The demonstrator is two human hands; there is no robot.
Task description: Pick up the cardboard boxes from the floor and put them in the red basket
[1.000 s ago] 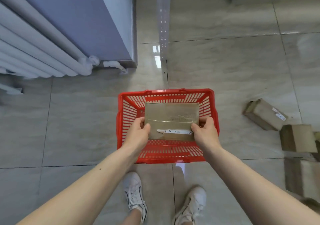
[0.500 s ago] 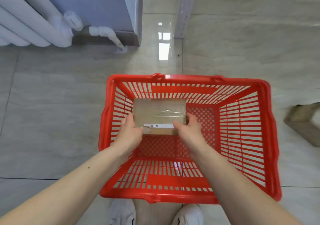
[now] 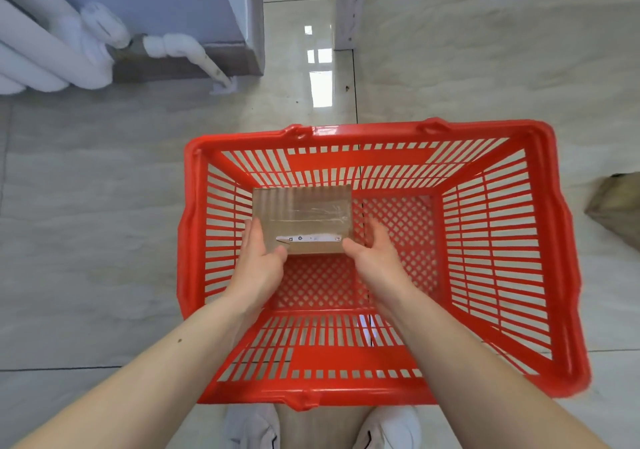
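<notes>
**Box set down in the basket's far left corner, hands letting go**

The cardboard box (image 3: 301,218) lies flat on the mesh bottom of the red basket (image 3: 540,241), tucked into the far left corner with its back edge by the far wall and its left edge by the left wall. That placement looks deliberate: pushed into a corner, it leaves the right half and the near strip of the bottom free for more boxes.

The box is a shallow brown rectangle, wider than it is deep. Clear tape runs across the top and catches the light, and a narrow white label strip with small marks sits near the front edge. Its corners look square and undamaged.

The left hand (image 3: 258,258) is beside the box's near left corner, fingers spread and loosely extended, thumb over the front edge; whether it touches the cardboard I cannot tell. The right hand (image 3: 375,254) is just off the near right corner, palm turned inward, fingers apart. Neither grip is closed on the box; both are open, which reads as a release just after setting it down level with two hands.

Outside the basket, another box (image 3: 614,209) lies on the tiled floor (image 3: 86,206) to the right, partly cut off by the frame, so the task appears unfinished. White shoes (image 3: 251,429) show below the near rim, and white pipes (image 3: 52,47) run along the wall at upper left.
</notes>
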